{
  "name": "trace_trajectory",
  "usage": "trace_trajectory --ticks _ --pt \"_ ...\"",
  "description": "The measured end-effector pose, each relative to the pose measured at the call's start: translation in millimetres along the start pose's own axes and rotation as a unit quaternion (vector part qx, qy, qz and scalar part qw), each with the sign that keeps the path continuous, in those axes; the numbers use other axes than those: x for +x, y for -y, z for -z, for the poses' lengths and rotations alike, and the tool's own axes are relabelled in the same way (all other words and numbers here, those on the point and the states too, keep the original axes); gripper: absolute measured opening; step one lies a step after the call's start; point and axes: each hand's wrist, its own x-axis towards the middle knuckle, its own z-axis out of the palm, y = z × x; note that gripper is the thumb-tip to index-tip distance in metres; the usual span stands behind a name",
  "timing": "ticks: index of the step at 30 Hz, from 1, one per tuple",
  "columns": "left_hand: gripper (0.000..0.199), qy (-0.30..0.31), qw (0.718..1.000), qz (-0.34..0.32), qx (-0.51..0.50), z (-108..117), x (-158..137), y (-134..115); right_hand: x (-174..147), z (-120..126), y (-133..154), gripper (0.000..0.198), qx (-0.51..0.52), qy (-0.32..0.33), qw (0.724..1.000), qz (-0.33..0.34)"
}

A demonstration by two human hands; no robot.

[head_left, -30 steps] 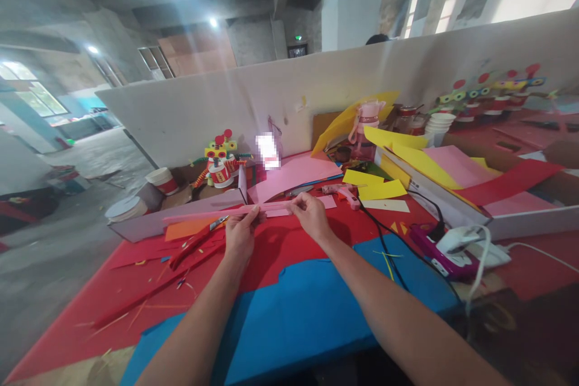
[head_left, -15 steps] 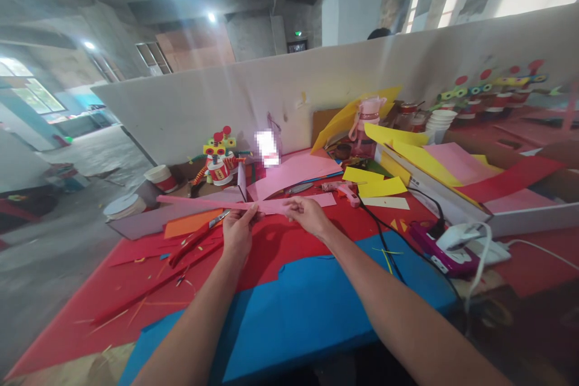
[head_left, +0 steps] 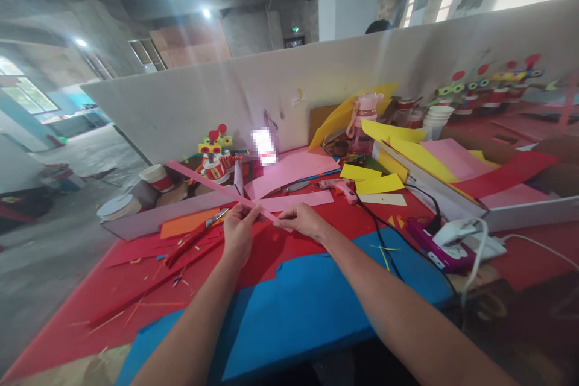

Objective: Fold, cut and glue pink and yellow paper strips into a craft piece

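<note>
A pink strip (head_left: 212, 185) of paper is held up to the left of the glue gun (head_left: 346, 191), between the person's two hands. It's a long, slim thing, many times longer than it is wide, one even pink with neat, straight-looking edges. It runs on a slant: the far end sticks up and away, well left of the glue gun, and the other end dips low by the right hand (head_left: 302, 221). The left hand (head_left: 239, 226) has its grip closed on the strip, thumb on top. The right hand's grip is pinched about the lower end, though the fingers hide some of the paper there.

Just left of the glue gun, a wider pink piece (head_left: 312, 199) lies flat on the red surface (head_left: 266, 253). Behind it and to the left spreads a big pink sheet (head_left: 294, 172), about the same shade as the strip. Yellow papers (head_left: 382, 183) lie right beside the glue gun, on its right.
</note>
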Motion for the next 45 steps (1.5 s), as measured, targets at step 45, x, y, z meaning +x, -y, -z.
trace_trajectory --ticks 45 --pt "0.032 0.001 0.988 0.075 -0.135 -16 -6 4 8 -25 -4 0.044 0.328 -0.116 0.938 0.004"
